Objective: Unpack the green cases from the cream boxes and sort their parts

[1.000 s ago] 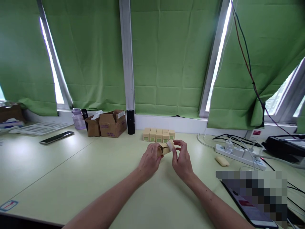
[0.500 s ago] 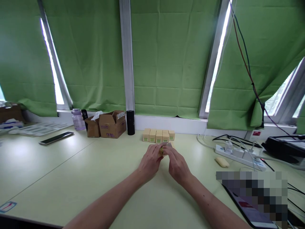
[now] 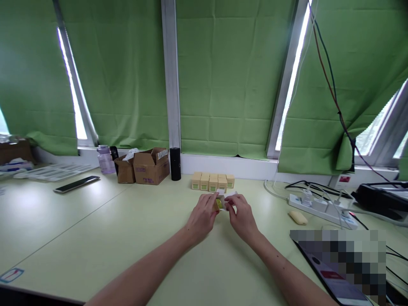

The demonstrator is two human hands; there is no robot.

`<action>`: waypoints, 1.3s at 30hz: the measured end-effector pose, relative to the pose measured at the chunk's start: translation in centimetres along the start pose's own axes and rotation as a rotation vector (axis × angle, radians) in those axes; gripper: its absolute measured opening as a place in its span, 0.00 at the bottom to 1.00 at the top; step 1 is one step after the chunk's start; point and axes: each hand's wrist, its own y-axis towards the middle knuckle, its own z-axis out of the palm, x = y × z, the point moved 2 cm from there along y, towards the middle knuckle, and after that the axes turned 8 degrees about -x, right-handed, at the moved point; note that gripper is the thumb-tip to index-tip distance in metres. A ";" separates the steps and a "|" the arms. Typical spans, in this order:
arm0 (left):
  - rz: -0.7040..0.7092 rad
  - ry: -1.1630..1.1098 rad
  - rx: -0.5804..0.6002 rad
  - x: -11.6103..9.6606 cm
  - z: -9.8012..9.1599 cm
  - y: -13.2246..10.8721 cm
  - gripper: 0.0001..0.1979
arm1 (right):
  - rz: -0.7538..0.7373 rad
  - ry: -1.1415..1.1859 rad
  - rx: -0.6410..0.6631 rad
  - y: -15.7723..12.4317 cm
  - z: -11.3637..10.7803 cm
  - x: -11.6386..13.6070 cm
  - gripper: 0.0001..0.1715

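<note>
My left hand (image 3: 202, 213) is closed around a small tan cardboard box (image 3: 217, 206), whose open end faces right. Something yellow-green (image 3: 219, 203) shows inside it; what it is I cannot make out. White flaps (image 3: 231, 195) stick out at the box's mouth. The fingers of my right hand (image 3: 241, 216) are pinched together at these flaps, on the right side of the box. Just beyond my hands, several closed small tan boxes (image 3: 213, 182) with green-edged labels stand in a tight group on the table.
On the pale table (image 3: 134, 238) a brown carton (image 3: 151, 166), a black cylinder (image 3: 175, 164) and a purple bottle (image 3: 105, 160) stand at the back left. Rightward lie a power strip (image 3: 318, 208) with cables, a cream oval case (image 3: 298, 218) and a partly blurred tablet-like device (image 3: 328, 272).
My right hand has drawn slightly right, away from my left. The box's white flaps have spread, and its open end with the yellow-green content now shows more plainly.
</note>
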 end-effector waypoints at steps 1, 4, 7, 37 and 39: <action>0.002 0.007 0.014 0.0 0.0 0.0 0.36 | 0.012 0.007 0.022 0.0 0.1 -0.2 0.10; 0.023 0.037 0.050 -0.2 0.0 0.0 0.38 | 0.081 0.023 0.060 -0.3 0.5 -0.6 0.09; 0.048 0.079 0.077 -0.4 0.0 0.0 0.38 | 0.174 0.024 0.069 -0.5 0.8 -0.7 0.07; -0.025 0.183 0.072 0.4 -0.4 0.3 0.35 | 0.744 0.603 -0.246 0.4 0.8 -2.6 0.27; -0.060 0.167 0.054 1.0 -0.5 0.4 0.35 | 0.749 0.595 -0.250 0.5 0.6 -2.8 0.26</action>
